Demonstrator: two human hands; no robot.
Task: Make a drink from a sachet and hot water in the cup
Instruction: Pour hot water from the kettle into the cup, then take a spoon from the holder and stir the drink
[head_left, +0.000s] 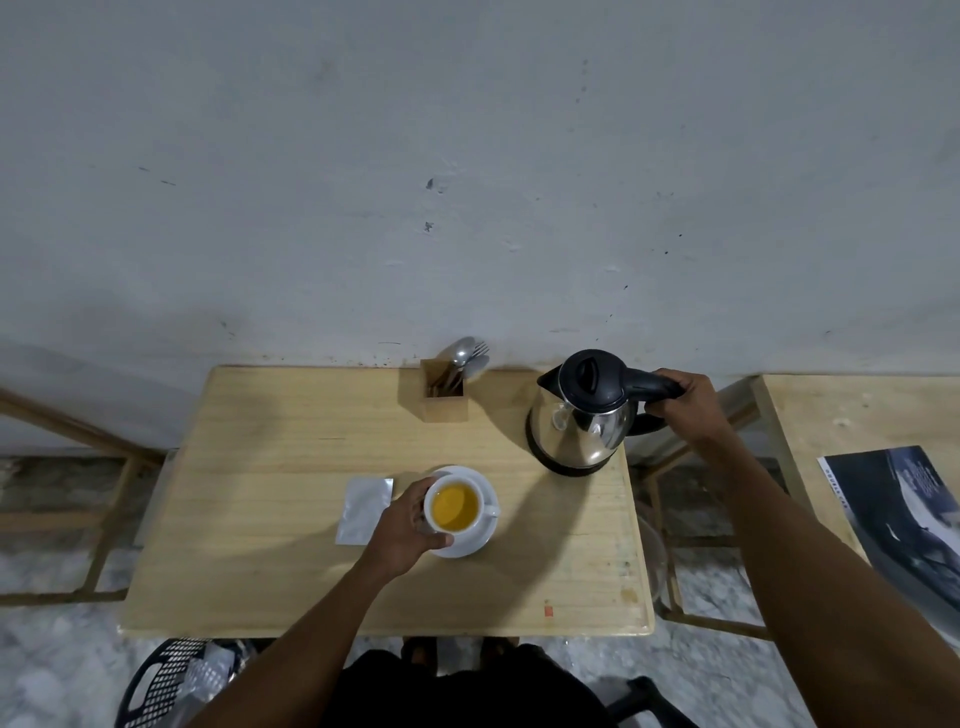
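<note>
On the left of the wooden table (270, 457) lies the silver sachet (365, 510), flat and just beside the saucer. From here you cannot tell if it is torn open.

Next comes the left hand (410, 525). Its fingers are curled around the left side of the white cup (456, 506), with the thumb on the near side, so the cup is held steady. The cup sits on the white saucer (470, 540), near the middle of the table. It is already full of yellow drink, quite near the top.

Behind it, by the wall, stands a small wooden box (444, 401) with spoons (462, 358) and a fork sticking up.

On the right is the shiny kettle (584, 415), upright on its black base, with the lid shut. The right hand (680, 397) has its fingers wrapped tight around the black handle.

It looks like the water is in and the kettle is being put down. To do this well, make sure the kettle sits flat on its base before letting go, since it is close to the table's right edge. Keep the hot side away from skin. The drink probably wants a stir next, so a spoon from the box would help. Stir slowly, because the cup is full and could spill onto the saucer
</note>
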